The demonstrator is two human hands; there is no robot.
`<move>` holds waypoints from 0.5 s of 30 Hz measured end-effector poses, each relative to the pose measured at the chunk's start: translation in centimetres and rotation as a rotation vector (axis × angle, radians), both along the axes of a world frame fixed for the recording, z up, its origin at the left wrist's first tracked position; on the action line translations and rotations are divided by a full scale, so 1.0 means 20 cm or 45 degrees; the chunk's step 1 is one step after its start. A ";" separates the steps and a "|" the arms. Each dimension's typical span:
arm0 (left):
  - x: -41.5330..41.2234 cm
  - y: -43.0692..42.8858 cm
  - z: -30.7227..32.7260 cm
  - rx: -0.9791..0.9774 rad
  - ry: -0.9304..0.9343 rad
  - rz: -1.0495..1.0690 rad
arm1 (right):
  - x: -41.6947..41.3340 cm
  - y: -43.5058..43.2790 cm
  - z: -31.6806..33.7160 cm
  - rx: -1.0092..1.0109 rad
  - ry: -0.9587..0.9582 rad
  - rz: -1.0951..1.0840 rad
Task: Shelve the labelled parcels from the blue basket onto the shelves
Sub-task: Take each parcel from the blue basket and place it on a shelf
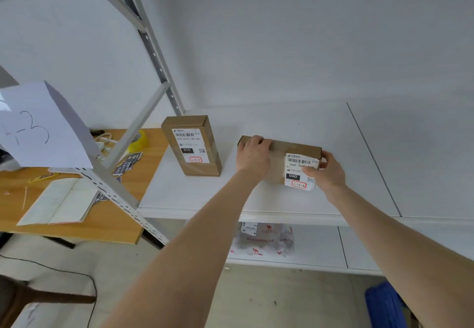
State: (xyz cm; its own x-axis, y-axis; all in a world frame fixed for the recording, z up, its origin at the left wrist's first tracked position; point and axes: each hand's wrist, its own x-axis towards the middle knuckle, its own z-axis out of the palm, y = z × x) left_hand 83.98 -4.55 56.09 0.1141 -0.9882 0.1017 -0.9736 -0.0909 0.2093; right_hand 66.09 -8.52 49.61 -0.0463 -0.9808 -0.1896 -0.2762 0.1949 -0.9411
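A brown cardboard parcel (289,148) with a white label reading 060 stands on the white shelf (295,125). My left hand (252,155) grips its left end, fingers over the top edge. My right hand (327,170) holds its right end, thumb on the label. To the left, apart from it, stands an upright brown parcel (192,145) labelled 010. On the lower shelf lies a clear plastic bag parcel (264,239) with red print. A corner of the blue basket (384,304) shows on the floor at bottom right.
A grey shelf upright with diagonal braces (151,53) rises at the left. A paper sign (43,127) marked 4-3 hangs from it. Behind it a wooden table (107,214) carries a notebook, tags and yellow tape. A dark stool (38,299) stands at bottom left.
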 end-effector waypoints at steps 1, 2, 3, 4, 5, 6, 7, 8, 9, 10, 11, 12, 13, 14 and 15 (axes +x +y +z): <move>0.00 0.00 0.00 0.000 0.003 -0.007 | 0.00 0.00 0.00 0.004 0.004 -0.009; 0.00 0.00 0.01 -0.006 0.004 -0.010 | 0.01 0.00 0.00 0.011 0.007 -0.013; 0.01 0.00 0.01 -0.017 0.001 -0.007 | 0.01 0.00 0.00 0.016 0.006 -0.013; 0.02 -0.01 0.02 -0.031 -0.006 0.003 | 0.03 0.00 0.01 0.017 0.005 -0.008; 0.04 -0.02 0.04 -0.046 -0.010 0.016 | 0.04 0.00 0.01 0.013 0.006 -0.002; 0.07 -0.03 0.05 -0.053 -0.008 0.032 | 0.06 0.00 0.01 0.005 0.009 0.006; 0.10 -0.03 0.07 -0.046 0.004 0.050 | 0.08 0.00 0.01 -0.003 0.013 0.015; 0.13 -0.04 0.08 -0.024 0.023 0.066 | 0.10 0.00 0.00 -0.010 0.018 0.025; 0.16 -0.04 0.08 0.004 0.039 0.075 | 0.12 0.00 0.00 -0.015 0.022 0.033; 0.17 -0.04 0.08 0.030 0.048 0.073 | 0.13 0.00 -0.01 -0.018 0.028 0.038; 0.17 -0.03 0.07 0.051 0.048 0.064 | 0.15 0.00 -0.02 -0.021 0.036 0.042; 0.17 -0.01 0.05 0.069 0.033 0.049 | 0.16 0.00 -0.03 -0.022 0.045 0.045; 0.16 0.01 0.02 0.088 0.009 0.034 | 0.17 0.00 -0.04 -0.024 0.054 0.047; 0.14 0.03 -0.01 0.109 -0.009 0.022 | 0.18 0.00 -0.05 -0.026 0.061 0.047; 0.13 0.04 -0.04 0.123 -0.017 0.017 | 0.19 0.01 -0.06 -0.027 0.066 0.043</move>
